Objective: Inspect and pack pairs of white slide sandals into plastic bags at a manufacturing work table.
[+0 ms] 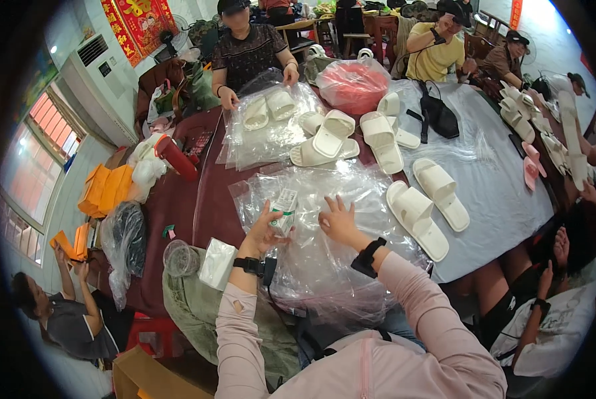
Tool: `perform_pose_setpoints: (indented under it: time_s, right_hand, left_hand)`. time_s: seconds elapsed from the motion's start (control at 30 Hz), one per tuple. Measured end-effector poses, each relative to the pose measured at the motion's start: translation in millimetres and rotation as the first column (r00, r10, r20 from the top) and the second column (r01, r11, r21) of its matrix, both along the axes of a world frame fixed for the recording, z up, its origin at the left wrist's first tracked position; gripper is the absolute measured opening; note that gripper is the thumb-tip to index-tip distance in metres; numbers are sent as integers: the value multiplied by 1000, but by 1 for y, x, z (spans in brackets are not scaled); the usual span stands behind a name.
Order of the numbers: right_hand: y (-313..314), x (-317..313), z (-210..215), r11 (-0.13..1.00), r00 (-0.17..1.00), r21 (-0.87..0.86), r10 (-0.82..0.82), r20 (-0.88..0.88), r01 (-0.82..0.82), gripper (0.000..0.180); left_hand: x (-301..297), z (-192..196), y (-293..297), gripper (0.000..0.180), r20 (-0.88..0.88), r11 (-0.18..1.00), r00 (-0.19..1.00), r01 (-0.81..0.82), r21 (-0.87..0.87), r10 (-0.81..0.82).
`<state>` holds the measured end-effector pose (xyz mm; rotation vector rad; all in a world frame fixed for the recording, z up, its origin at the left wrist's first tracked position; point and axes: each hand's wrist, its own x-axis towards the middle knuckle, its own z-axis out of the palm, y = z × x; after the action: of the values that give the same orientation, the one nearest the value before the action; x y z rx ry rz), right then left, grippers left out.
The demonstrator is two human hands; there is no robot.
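Note:
My left hand (263, 229) is closed around a small white-and-green packet (284, 211), perhaps a box or a stack of labels; which one I cannot tell. To its right, my right hand (342, 221) hovers over the bags with thumb and forefinger pinched and the other fingers raised. Whatever sits in that pinch is too small to make out. Beneath both hands lies a pile of clear plastic bags (338, 266). A pair of white slippers, one nearer (417, 221) and one farther (442, 194), rests just right of the pile.
More white slippers (334, 133) lie beyond the bags. Across the table, a person handles bagged slippers (269, 110). A red bundle in plastic (354, 86) stands at the back. Left of me are a white packet (217, 264) and a clear tub (181, 258). Other people sit around the table.

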<state>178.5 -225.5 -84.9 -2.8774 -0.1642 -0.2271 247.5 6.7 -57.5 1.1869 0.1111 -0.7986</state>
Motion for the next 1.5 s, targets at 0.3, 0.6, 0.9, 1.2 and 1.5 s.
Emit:
perform_pose_setpoints:
  time_s: [0.3,0.6,0.9,1.2,1.5]
  right_hand:
    - [52,45,7,902,950,427,182,-253,-59,21]
    - [50,59,1,969,975,134,216,-42,-209,49]
    - [57,53,-3,989,987,21,145,-65,-144,77]
    - [28,57,-32,962,981,224,176,-84,-154,75]
    - [-30,16,-9,694,994,717,-10,107,-70,77]
  left_hand:
    - [-8,-8,21,59,-21,937,1000,-15,-350,8]
    - [-15,47,33,47,-9,955,998,-68,-288,69]
    - [15,38,-17,68,490,966,869,-67,249,-66]
    - [74,2,-32,65,505,325,503,-406,854,-702]
    - [6,22,-43,69,430,247,317,-482,841,-845]
